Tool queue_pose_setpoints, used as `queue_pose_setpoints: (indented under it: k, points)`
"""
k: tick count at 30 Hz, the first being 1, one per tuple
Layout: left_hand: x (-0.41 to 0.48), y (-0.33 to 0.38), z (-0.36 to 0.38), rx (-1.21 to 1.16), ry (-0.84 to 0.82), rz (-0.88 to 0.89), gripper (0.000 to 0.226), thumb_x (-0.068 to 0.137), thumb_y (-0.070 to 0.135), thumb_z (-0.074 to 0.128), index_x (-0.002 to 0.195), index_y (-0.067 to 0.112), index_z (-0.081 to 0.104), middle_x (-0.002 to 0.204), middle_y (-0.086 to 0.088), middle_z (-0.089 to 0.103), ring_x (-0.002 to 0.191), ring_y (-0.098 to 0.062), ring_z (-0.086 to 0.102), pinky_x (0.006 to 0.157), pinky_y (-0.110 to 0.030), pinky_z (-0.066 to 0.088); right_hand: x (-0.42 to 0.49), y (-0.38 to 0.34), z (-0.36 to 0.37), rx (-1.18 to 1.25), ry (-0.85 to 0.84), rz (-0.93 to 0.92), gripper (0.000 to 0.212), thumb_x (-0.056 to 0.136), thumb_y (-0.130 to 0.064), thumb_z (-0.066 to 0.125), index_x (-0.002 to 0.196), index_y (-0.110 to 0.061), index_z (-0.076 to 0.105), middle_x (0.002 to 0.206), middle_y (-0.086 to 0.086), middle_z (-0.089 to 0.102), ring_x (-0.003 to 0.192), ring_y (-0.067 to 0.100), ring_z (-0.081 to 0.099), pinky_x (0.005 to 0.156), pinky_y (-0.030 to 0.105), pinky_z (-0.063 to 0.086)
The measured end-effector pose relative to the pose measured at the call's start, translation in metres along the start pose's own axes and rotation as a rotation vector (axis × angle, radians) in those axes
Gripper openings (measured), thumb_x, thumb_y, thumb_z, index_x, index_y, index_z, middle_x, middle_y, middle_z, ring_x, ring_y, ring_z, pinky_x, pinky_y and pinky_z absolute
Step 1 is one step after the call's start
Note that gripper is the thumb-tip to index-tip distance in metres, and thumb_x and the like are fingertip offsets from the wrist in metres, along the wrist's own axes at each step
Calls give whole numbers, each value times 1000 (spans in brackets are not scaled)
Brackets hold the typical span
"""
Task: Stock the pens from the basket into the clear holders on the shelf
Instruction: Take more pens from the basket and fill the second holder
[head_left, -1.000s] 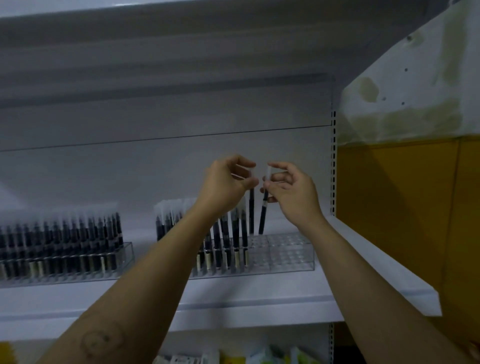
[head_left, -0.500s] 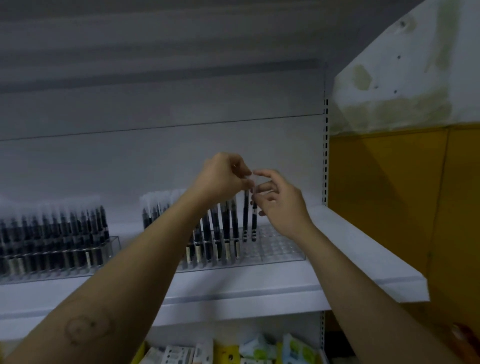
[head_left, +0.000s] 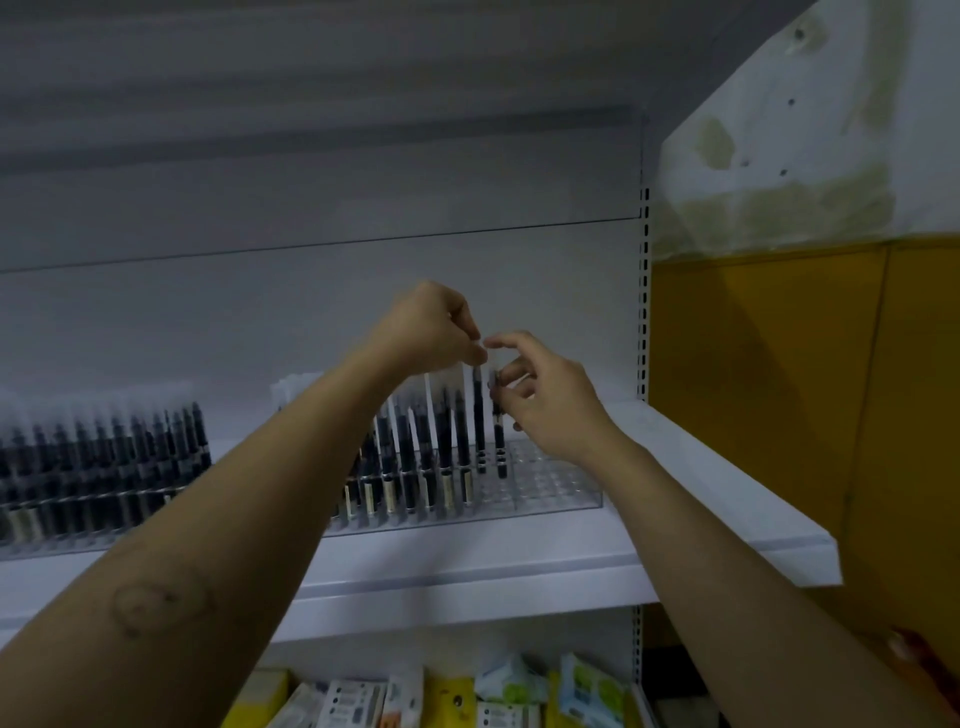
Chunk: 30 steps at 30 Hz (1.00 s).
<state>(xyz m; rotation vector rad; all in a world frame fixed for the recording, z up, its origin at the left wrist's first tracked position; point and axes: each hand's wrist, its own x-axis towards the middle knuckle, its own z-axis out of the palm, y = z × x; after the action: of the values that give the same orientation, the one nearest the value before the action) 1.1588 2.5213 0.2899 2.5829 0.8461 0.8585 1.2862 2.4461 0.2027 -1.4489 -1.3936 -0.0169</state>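
Clear holder (head_left: 550, 486) stands roughly half filled; my left grip (head_left: 431, 332) and right grip (head_left: 545, 405) each pinch 1 pen (head_left: 500, 447) at empty slots.

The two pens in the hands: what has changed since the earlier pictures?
Both went down: the left pen, pinched by the left hand, and the right pen, pinched by the right hand, now stand in free slots of the right clear holder. Neither was let go. The full left holder stayed as it was.
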Motion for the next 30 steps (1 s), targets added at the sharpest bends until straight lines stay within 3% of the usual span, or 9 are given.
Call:
queue_pose_setpoints:
  k: [5,10,14,17,22,26,30]
  points:
    - [-2,0,-2,-16,-16,-28,15,78,15,77,81,9,63,80,-3,64,74,-12,57,61,-21,41,-10,2,0,-28,3,13,48,91,-13,65,130,-36,52,97,-7,61,80,9,63,73,24,55]
    - [-4,-1,7,24,-57,-35,13,80,16,74,78,12,62,83,-4,65,79,-14,59,66,-23,44,-17,3,0,-34,-27,31,55,93,-18,63,138,-43,43,97,-12,60,80,10,63,78,33,57]
    - [-5,0,4,100,-58,2,10,85,21,70,80,18,62,82,2,64,76,-9,58,61,-18,40,-22,2,-2,-55,-33,42,60,94,-17,61,142,-45,38,98,-12,59,81,8,62,77,30,56]
    - [-12,-2,2,130,-81,63,9,89,26,66,95,20,63,99,2,66,91,-11,61,75,-20,43,-25,-1,-2,-93,-25,41,66,93,-17,63,145,-44,34,109,-9,57,86,5,60,75,20,49]
    - [-38,-8,-6,160,6,148,43,92,36,62,131,23,52,133,4,55,123,-14,51,101,-29,39,-28,-9,-7,-120,54,30,69,88,-21,69,146,-37,35,126,-6,50,107,9,54,91,32,51]
    - [-68,-10,-18,230,51,210,55,91,41,60,141,26,42,145,5,45,135,-17,38,113,-35,28,-36,-24,-9,-152,79,-8,64,88,-22,68,144,-32,40,131,-2,48,116,10,49,99,37,48]
    - [-104,-15,-25,339,70,251,57,91,44,59,143,26,40,148,4,43,137,-17,35,118,-32,12,-50,-48,0,-164,76,-38,58,87,-23,69,140,-28,46,132,-2,48,118,13,49,100,37,47]
